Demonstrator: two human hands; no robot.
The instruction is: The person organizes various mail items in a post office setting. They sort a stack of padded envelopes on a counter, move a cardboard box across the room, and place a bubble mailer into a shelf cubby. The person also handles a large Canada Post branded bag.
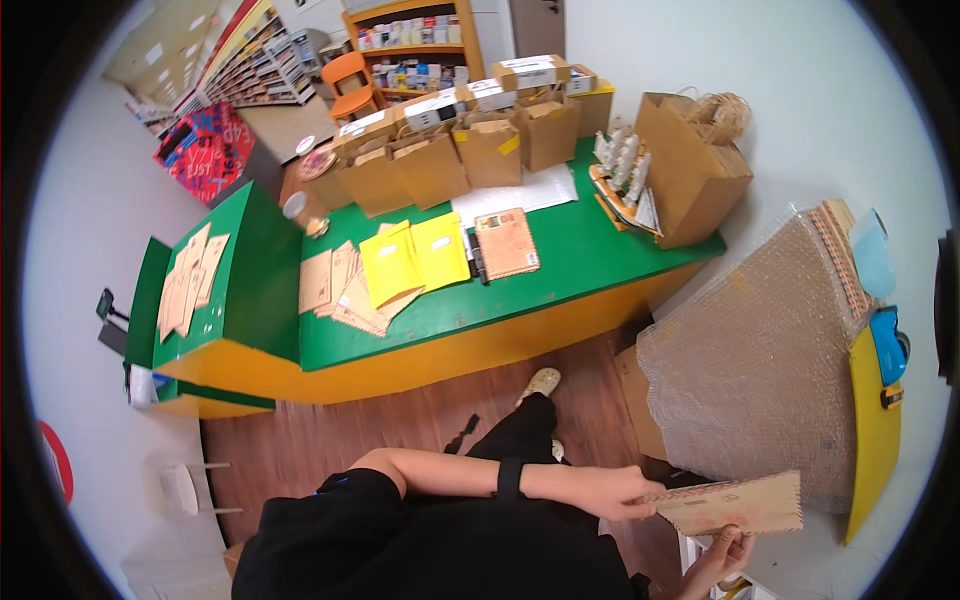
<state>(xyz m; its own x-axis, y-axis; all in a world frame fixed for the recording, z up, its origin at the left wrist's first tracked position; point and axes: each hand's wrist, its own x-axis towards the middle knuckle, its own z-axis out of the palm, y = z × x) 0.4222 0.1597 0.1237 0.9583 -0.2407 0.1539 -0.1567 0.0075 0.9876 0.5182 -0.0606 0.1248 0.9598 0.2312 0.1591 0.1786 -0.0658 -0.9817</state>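
At the lower right, a brown paper airmail envelope (pixel 739 506) with a striped edge is held between both hands. My left hand (pixel 619 491) pinches its left end, and my right hand (pixel 727 555) grips its lower edge, thumb on the front face. On the green counter (pixel 600 277) lie yellow padded envelopes (pixel 390 262), fanned brown envelopes (pixel 364 307), black markers (pixel 478 259) and a stack of airmail envelopes (pixel 508 244). A model sailing ship (pixel 622 180) stands near the counter's right end.
Several brown paper bags (pixel 487 154) and cardboard boxes line the counter's back. A large paper bag (pixel 686 172) stands by the wall. Bubble wrap (pixel 757 352) stands at the right, beside a yellow sheet (pixel 874 427) and a blue tape dispenser (pixel 889 345). More envelopes (pixel 191 277) lie on the raised left ledge.
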